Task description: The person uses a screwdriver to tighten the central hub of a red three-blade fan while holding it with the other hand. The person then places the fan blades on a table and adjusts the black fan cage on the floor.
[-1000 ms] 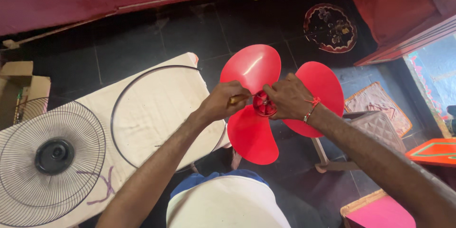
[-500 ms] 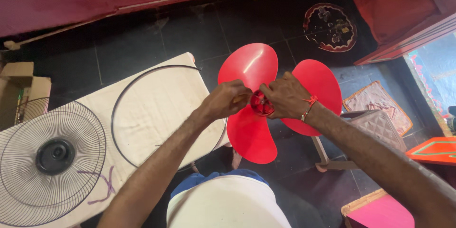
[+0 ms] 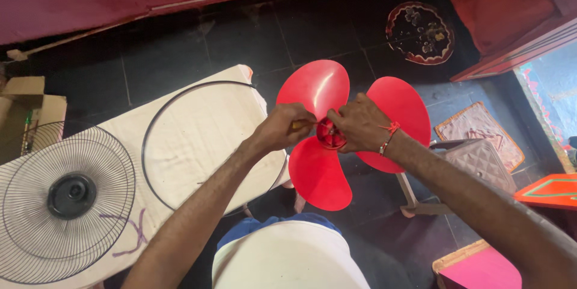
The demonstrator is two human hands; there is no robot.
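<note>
Little has moved: your right hand (image 3: 360, 128) stays clamped on the fan blade's (image 3: 336, 126) hub, steadying it while your left hand (image 3: 287, 126) pinches a thin tool (image 3: 303, 124) against it.

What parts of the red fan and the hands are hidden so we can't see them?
All in the head view:
- Hub of the red fan blade: mostly covered by the right hand.
- Tool in the left hand: only a yellowish bit shows, so its kind is unclear.
- Wire fan guard: cut off by the left and bottom edges.
- Black ring: its lower part is hidden behind the left forearm.
</note>
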